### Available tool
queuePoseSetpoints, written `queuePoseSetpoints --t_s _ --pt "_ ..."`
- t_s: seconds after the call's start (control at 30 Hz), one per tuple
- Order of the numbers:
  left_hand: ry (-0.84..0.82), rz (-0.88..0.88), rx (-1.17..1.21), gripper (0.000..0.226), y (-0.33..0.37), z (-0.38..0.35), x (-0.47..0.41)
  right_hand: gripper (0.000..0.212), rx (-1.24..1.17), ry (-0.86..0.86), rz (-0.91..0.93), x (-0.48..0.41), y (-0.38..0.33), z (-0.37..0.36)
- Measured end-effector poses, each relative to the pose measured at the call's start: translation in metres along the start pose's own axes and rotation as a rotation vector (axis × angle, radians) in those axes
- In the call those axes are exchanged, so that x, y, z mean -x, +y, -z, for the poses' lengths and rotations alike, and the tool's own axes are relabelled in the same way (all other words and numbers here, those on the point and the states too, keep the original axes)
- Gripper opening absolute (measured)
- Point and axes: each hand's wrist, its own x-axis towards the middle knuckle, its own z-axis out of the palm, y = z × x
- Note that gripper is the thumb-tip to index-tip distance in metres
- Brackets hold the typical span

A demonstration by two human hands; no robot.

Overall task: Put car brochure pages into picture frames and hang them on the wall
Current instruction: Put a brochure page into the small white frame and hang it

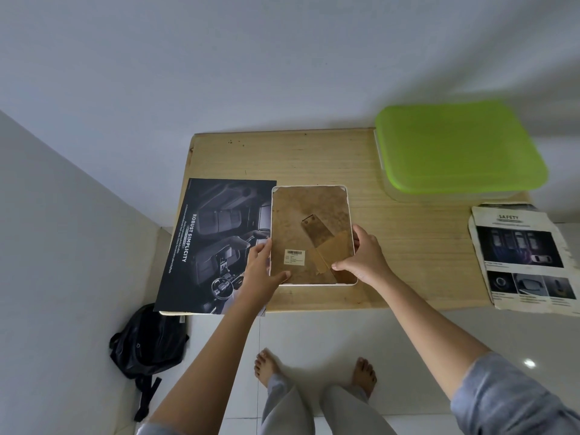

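A white picture frame lies face down in the middle of the wooden table, showing its brown backing board, a folded stand and a barcode sticker. My left hand holds the frame's left edge near the bottom corner, thumb on the backing. My right hand holds the right edge, thumb resting on the stand flap. A dark brochure page reading "ROBUST SIMPLICITY" lies left of the frame, partly under it. Another brochure page headed "SAFETY" lies at the table's right end.
A clear storage box with a lime green lid stands at the back right of the table. A black backpack sits on the tiled floor by the left wall. White walls border the table behind and to the left.
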Motion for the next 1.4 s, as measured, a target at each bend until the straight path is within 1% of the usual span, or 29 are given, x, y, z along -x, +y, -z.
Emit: queuePoseSetpoints --t_s 0.1,0.27,0.57,0.7,0.8,0.9,0.97,1.1,1.17,1.27,1.33,1.4 --pt "-0.008 0.005 -0.001 0.078 0.000 0.001 0.000 0.095 -0.007 0.011 -0.035 -0.002 -0.003 0.004" --pt "-0.003 0.004 -0.006 0.078 0.001 0.001 0.000 0.068 -0.082 0.029 -0.038 -0.001 0.003 0.001" --pt "-0.006 0.020 0.007 0.079 0.002 0.000 -0.001 0.049 -0.175 0.054 0.019 0.014 -0.002 0.000" --pt "-0.002 0.042 0.056 0.077 0.001 -0.002 0.000 0.048 -0.264 0.087 0.073 0.021 -0.001 -0.006" --pt "0.018 0.040 0.082 0.077 0.000 -0.005 0.000 0.066 -0.424 0.095 0.095 0.025 -0.001 -0.009" --pt "0.042 0.030 0.109 0.073 -0.001 -0.008 0.001 0.069 -0.488 0.128 0.153 0.030 -0.010 -0.010" --pt "0.064 0.020 0.151 0.071 -0.002 -0.011 0.003 0.068 -0.481 0.154 0.201 0.032 -0.018 -0.010" --pt "0.081 0.024 0.377 0.066 0.004 -0.016 0.006 0.060 -0.504 0.197 0.301 0.032 -0.041 -0.006" --pt "0.063 -0.004 0.423 0.064 0.016 -0.015 0.005 0.057 -0.530 0.224 0.359 0.032 -0.056 0.000" --pt "0.027 -0.060 0.390 0.057 0.047 -0.006 -0.003 0.056 -0.491 0.271 0.459 0.032 -0.076 0.011" --pt "0.041 -0.142 0.330 0.045 0.074 0.005 -0.010 0.057 -0.395 0.319 0.558 0.033 -0.088 0.018" --pt "0.071 -0.217 0.353 0.039 0.107 0.019 -0.012 0.057 -0.278 0.383 0.684 0.033 -0.096 0.025"
